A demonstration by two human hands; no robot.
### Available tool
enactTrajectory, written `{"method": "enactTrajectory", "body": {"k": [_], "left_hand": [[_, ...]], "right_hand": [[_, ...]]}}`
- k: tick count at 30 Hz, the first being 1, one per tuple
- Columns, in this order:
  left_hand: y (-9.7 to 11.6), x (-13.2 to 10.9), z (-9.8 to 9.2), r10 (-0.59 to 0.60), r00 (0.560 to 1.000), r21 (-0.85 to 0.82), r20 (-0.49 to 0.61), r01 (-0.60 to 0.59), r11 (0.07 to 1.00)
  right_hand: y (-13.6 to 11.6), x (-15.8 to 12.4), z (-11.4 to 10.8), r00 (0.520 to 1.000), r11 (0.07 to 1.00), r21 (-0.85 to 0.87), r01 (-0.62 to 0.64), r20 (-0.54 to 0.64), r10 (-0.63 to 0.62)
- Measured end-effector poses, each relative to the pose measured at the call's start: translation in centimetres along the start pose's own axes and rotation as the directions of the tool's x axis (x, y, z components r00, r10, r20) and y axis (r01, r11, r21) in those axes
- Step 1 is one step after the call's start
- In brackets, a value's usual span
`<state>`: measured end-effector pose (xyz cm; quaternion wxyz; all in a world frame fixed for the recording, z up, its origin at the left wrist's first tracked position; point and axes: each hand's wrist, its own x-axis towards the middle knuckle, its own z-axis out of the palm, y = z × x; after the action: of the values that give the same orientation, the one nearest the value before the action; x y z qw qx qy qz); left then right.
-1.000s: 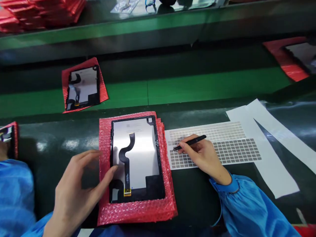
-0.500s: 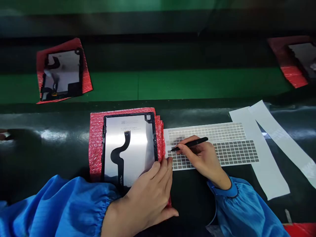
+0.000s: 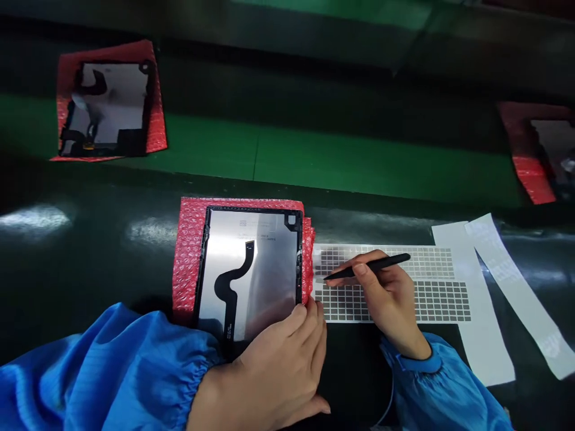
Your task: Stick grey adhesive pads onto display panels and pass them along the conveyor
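Right hand (image 3: 386,299) pinches black tool (image 3: 368,266), tip down on sticker sheet (image 3: 431,293), near sheet's left end. Left hand (image 3: 278,371) flat, fingers together, grips nothing, presses corner of panel (image 3: 256,263) on red bubble wrap (image 3: 191,251). Tip maybe lifts one small square; too tiny to tell. Good way: steady left hand, low tool, slow pull.
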<state>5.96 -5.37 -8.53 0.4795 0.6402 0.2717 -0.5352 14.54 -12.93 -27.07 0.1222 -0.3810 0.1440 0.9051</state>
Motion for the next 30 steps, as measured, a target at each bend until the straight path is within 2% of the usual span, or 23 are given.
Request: {"method": "enactTrajectory", "body": {"k": [3,6,8,10,16,30], "left_hand": [[-1.2,-0.3,-1.3,0.018,0.989,-0.027,-0.145,-0.022,0.999],[-2.3,-0.9,-1.6,-0.165,0.952,-0.067,-0.256,0.153,0.986],[-2.7,-1.2,-1.3,-0.295,0.926,-0.092,-0.235,0.281,0.955],[-2.9,-1.5,-0.9,-0.343,0.92,-0.087,-0.19,0.332,0.939],[-2.9,-1.4,-0.4,-0.347,0.923,-0.098,-0.164,0.335,0.937],[-2.9,-1.4,-0.5,-0.351,0.924,-0.089,-0.153,0.34,0.936]], "right_hand": [[-0.3,1.1,1.5,1.0,1.0,0.022,0.001,0.013,-0.002],[-0.2,2.0,2.7,0.998,0.998,0.063,-0.008,0.062,0.004],[-0.2,2.2,3.1,0.996,0.997,0.079,-0.014,0.093,0.007],[-0.1,2.2,3.3,0.995,0.997,0.076,-0.021,0.095,0.014],[0.1,1.9,3.3,0.998,0.997,0.071,-0.019,0.069,0.015],[0.5,2.0,3.1,0.993,0.991,0.135,-0.023,0.122,0.007]]}}
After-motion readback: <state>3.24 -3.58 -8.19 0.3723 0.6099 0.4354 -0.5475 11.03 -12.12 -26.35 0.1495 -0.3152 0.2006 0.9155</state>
